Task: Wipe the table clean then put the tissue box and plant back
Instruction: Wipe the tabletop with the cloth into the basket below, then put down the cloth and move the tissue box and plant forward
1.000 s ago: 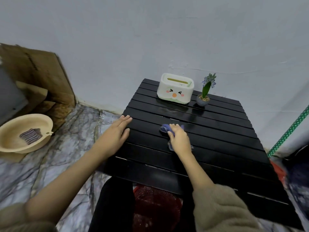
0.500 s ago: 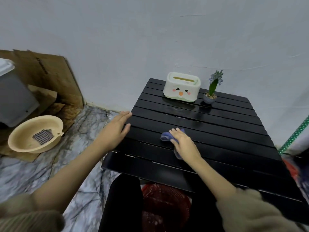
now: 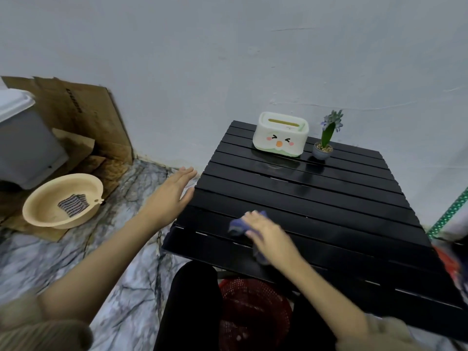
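Observation:
A black slatted table (image 3: 329, 198) fills the right half of the view. On its far edge stand a white tissue box (image 3: 279, 134) with a cartoon face and, to its right, a small potted plant (image 3: 325, 140) with a purple flower. My right hand (image 3: 268, 231) presses a blue cloth (image 3: 238, 226) onto the near-left slats. My left hand (image 3: 172, 193) hovers flat, fingers apart, just off the table's left edge, holding nothing.
A beige basin (image 3: 63, 201) with a striped cloth sits on the marble floor at left, beside cardboard (image 3: 83, 115) and a grey bin (image 3: 22, 138). A red mesh basket (image 3: 253, 312) stands under the table by my dark trouser leg. A green dotted pole (image 3: 450, 214) leans at right.
My right hand has dragged the blue cloth toward the table's near-left area. My left hand has slid off the table's left edge. The camera has shifted left.

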The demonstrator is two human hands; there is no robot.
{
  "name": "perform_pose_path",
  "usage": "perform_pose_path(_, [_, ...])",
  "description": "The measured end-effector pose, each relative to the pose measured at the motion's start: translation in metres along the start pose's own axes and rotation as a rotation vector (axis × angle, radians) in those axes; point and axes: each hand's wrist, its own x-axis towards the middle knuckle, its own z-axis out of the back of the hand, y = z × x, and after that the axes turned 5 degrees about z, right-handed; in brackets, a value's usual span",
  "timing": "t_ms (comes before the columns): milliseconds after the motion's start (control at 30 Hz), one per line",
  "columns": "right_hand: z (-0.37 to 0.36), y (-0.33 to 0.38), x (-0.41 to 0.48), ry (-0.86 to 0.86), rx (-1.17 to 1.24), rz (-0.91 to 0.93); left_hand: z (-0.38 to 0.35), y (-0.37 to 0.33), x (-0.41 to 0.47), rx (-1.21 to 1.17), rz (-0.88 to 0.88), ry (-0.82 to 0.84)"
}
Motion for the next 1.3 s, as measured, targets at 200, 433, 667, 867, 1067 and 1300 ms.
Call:
perform_pose_path(200, [-0.042,0.026,0.076,-0.062,-0.108,-0.087,0.010,0.012,-0.013,0.024,0.021,0.006])
perform_pose_path(433, [-0.060,0.083,0.017,0.169,-0.016,0.245,0.004,0.008,-0.018,0.013,0.030,-0.003])
perform_pose_path(667, [0.042,-0.017,-0.129,-0.102,-0.102,-0.222,-0.039,-0.004,-0.017,-0.033,0.004,0.089])
perform_pose_path(867, [0.115,-0.089,-0.188,-0.314,-0.202,-0.646,-0.073,-0.028,-0.007,-0.069,-0.029,0.185])
perform_pose_path(1067, [0.136,-0.109,-0.190,-0.481,-0.227,-0.906,-0.088,-0.035,0.006,-0.063,-0.030,0.161])
perform_pose_path(1300, [0.149,-0.098,-0.141,-0.388,-0.546,-0.791,-0.087,-0.037,0.045,-0.106,0.004,0.128])
